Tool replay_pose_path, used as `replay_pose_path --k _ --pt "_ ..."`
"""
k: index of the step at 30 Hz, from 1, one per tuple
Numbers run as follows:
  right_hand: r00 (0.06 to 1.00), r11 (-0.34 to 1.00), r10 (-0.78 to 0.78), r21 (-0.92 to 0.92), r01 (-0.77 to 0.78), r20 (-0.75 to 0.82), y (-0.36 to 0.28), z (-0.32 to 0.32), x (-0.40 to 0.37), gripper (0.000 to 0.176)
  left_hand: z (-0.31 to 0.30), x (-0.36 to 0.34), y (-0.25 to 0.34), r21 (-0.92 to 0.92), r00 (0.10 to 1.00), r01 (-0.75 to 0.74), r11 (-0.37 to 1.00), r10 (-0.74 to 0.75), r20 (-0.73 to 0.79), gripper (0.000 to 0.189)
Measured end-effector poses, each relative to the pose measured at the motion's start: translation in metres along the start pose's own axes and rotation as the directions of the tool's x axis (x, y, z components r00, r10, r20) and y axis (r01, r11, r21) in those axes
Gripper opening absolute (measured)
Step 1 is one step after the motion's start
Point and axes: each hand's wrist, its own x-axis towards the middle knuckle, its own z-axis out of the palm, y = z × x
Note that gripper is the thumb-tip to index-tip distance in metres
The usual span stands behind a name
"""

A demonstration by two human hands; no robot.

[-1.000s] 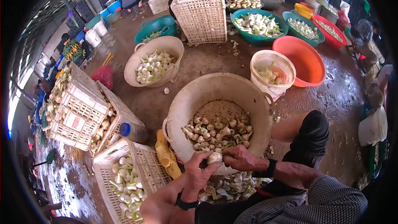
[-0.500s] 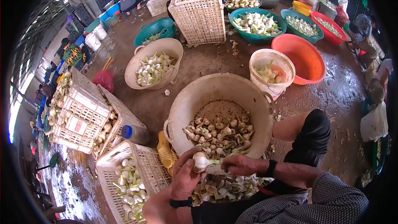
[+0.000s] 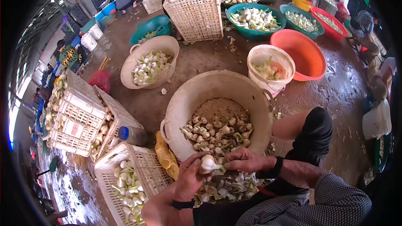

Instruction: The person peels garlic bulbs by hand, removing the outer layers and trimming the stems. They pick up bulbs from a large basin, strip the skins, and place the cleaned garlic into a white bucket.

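A white garlic bulb [image 3: 208, 164] with a short green stem is held by my left hand [image 3: 189, 179], its fingers and thumb closed round the bulb's side. My right hand [image 3: 247, 160] is closed at the stem end; whatever its fingertips pinch is too small to make out. Both hands are over the near rim of a large beige tub [image 3: 217, 83], which holds many unpeeled garlic bulbs [image 3: 217, 129]. Below my hands lies a heap of garlic skins and leaf scraps [image 3: 228, 187].
To the left stand a crate [image 3: 104, 184] of peeled garlic, a blue-lidded jar [image 3: 133, 134] and yellow footwear [image 3: 165, 155]. Beyond the tub are a white bucket [image 3: 255, 73], an orange basin [image 3: 310, 60], a beige basket [image 3: 125, 73] and an upended crate [image 3: 194, 14]. Other people sit around.
The view has shifted slightly. The bulb has turned in my left hand, its stem now slanting down to the right. My right hand has moved up and closer to the bulb.
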Motion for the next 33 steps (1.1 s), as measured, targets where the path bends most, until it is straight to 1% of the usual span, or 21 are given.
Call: replay_pose_path --k 1,2,4,5,6,7,8,9,11,14,16,19,20,22,23,24,25,28,30,31,33 --pt "0.988 0.973 0.139 0.18 -0.148 0.061 -0.006 0.0 -0.001 0.021 0.0 0.001 -0.001 0.001 1.0 0.003 1.0 -0.003 0.0 0.04" --pt "0.988 0.972 0.139 0.181 -0.148 0.061 -0.009 0.001 -0.002 0.021 0.001 0.001 -0.002 0.006 1.0 -0.003 1.0 0.003 -0.013 0.043" --pt "0.979 0.923 0.185 0.327 -0.202 0.084 -0.012 0.003 -0.002 0.02 0.003 0.001 -0.002 0.011 1.0 -0.009 1.0 0.009 -0.026 0.045" --pt "0.979 0.923 0.185 0.327 -0.203 0.085 -0.011 0.002 -0.002 0.02 0.007 0.0 0.0 0.031 1.0 -0.014 0.999 0.015 -0.014 0.051" --pt "0.982 0.918 0.155 0.353 -0.184 0.109 -0.009 0.002 -0.003 0.021 0.009 0.0 0.001 0.051 1.0 -0.02 0.999 0.02 -0.003 0.058" --pt "0.984 0.91 0.124 0.379 -0.165 0.131 -0.008 0.001 -0.003 0.022 0.008 0.0 -0.001 0.051 1.0 -0.02 0.999 0.02 -0.004 0.058" --pt "0.984 0.91 0.124 0.379 -0.166 0.132 -0.008 0.001 -0.004 0.022 0.007 0.0 -0.002 0.137 0.999 -0.03 0.99 0.028 0.016 0.061" --pt "0.983 0.932 0.104 0.331 -0.15 0.154 -0.009 0.0 -0.004 0.023 0.006 0.0 -0.004 0.222 0.999 -0.042 0.974 0.034 0.036 0.065" --pt "0.98 0.95 0.086 0.281 -0.134 0.177 -0.008 -0.001 -0.005 0.024 0.004 0.0 -0.003 0.209 0.999 -0.02 0.978 0.011 0.043 0.061" --pt "0.987 0.964 0.085 0.241 -0.115 0.133 -0.002 -0.001 -0.003 0.026 0.002 -0.001 -0.001 0.181 0.999 0.013 0.983 -0.02 0.04 0.056" --pt "0.999 0.999 0.038 -0.018 -0.038 -0.001 0.0 -0.002 0.0 0.028 0.001 -0.001 -0.001 0.165 0.999 0.022 0.986 -0.028 0.031 0.055" --pt "0.999 0.999 0.04 -0.011 -0.04 0.011 -0.002 -0.005 0.0 0.03 0.001 -0.001 0.0 0.178 1.0 0.013 0.984 -0.017 0.017 0.054" --pt "0.999 0.999 0.041 -0.01 -0.041 0.008 -0.002 -0.004 0.0 0.03 0.002 -0.002 0.0 0.231 1.0 0.025 0.973 -0.021 -0.016 0.055" --pt "0.993 0.985 -0.11 -0.137 0.104 -0.041 -0.002 -0.002 0.001 0.032 0.004 -0.001 0.0 0.282 0.999 0.038 0.959 -0.025 -0.047 0.056" --pt "0.993 0.985 -0.109 -0.137 0.102 -0.041 -0.001 -0.002 0.001 0.032 0.005 -0.001 0.001 0.359 0.998 0.064 0.931 -0.05 -0.047 0.057" --pt "0.992 0.968 -0.126 -0.219 0.119 -0.019 0.0 -0.002 0.003 0.031 0.006 0.0 0.001 0.435 0.996 0.088 0.896 -0.075 -0.049 0.058" --pt "0.99 0.944 -0.143 -0.3 0.137 0.004 0.0 -0.003 0.003 0.031 0.007 0.0 0.003 0.435 0.996 0.09 0.896 -0.076 -0.049 0.058" --pt "0.989 0.938 -0.147 -0.317 0.141 0.005 0.001 -0.003 0.003 0.029 0.007 0.001 0.005 0.509 0.994 0.112 0.853 -0.104 -0.044 0.058" --pt "0.984 0.927 -0.176 -0.336 0.169 0.011 0.006 -0.004 0.003 0.027 0.004 0.001 0.004 0.56 0.994 0.089 0.824 -0.105 -0.005 0.057" --pt "0.979 0.914 -0.205 -0.354 0.198 0.017 0.008 -0.005 0.003 0.025 0.004 0.001 0.004 0.559 0.994 0.092 0.824 -0.107 -0.005 0.057" --pt "0.981 0.917 -0.193 -0.35 0.189 0.025 0.005 -0.006 0.002 0.023 0.006 0.001 0.005 0.549 0.989 0.118 0.827 -0.147 0.008 0.059"
